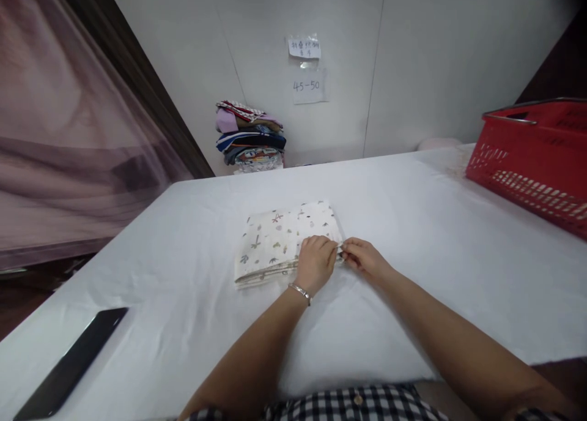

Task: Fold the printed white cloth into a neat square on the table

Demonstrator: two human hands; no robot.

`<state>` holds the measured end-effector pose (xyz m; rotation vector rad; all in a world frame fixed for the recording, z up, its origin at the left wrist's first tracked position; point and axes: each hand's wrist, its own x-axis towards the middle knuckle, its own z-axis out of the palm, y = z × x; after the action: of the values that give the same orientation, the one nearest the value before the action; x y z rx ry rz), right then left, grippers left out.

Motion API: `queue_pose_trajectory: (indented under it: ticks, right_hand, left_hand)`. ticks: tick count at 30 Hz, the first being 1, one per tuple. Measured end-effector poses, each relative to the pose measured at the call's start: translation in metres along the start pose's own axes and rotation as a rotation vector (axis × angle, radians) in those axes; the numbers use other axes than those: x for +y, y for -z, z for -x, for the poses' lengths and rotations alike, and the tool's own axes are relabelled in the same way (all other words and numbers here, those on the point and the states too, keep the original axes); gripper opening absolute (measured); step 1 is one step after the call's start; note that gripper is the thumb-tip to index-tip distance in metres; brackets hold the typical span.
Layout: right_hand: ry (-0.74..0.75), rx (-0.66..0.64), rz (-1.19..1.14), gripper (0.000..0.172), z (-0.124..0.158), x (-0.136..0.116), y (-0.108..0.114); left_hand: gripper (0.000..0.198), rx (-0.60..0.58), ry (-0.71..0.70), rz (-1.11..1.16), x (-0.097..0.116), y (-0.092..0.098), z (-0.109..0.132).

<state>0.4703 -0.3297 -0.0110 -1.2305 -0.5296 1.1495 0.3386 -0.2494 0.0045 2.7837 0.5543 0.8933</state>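
A folded white cloth [284, 231] with small plant and leaf prints lies flat in the middle of the table, its layers showing along the near edge. My left hand [315, 262], with a silver bracelet at the wrist, rests over the cloth's near right corner, fingers curled on it. At the same corner, my right hand [364, 257] pinches the cloth's right edge between thumb and fingers. The fingertips of both hands are close together there. Part of the corner is hidden under my left hand.
A white-covered table [183, 237] spreads beneath everything. A red basket [536, 158] stands at the right and a long black flat object [73, 360] lies at the near left. Behind the table's far edge rises a stack of folded clothes [251, 136]. A pink curtain [68, 133] hangs left.
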Motion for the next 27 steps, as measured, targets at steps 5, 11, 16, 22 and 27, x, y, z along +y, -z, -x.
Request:
queue_pose_trajectory:
  ticks: [5, 11, 16, 22, 27]
  right_hand:
    - [-0.048, -0.011, -0.059, 0.023, 0.001, -0.002, 0.0]
    - [-0.069, -0.043, -0.102, 0.029, 0.002, -0.003, 0.001]
    - [0.058, 0.006, -0.034, 0.031, 0.0, -0.005, 0.006]
    - [0.096, 0.128, 0.257, 0.032, -0.001, -0.003, 0.01]
    - [0.112, 0.104, 0.336, 0.034, 0.001, 0.0, 0.004]
  left_hand:
    - [0.016, -0.006, -0.018, -0.014, 0.001, -0.001, 0.002]
    - [0.02, -0.026, -0.052, 0.052, -0.003, -0.001, 0.004]
    - [0.009, 0.07, 0.17, 0.273, -0.014, -0.005, -0.001]
    - [0.011, 0.196, 0.471, 0.475, -0.022, -0.006, -0.009]
    - [0.005, 0.211, 0.273, 0.331, -0.016, -0.001, -0.008]
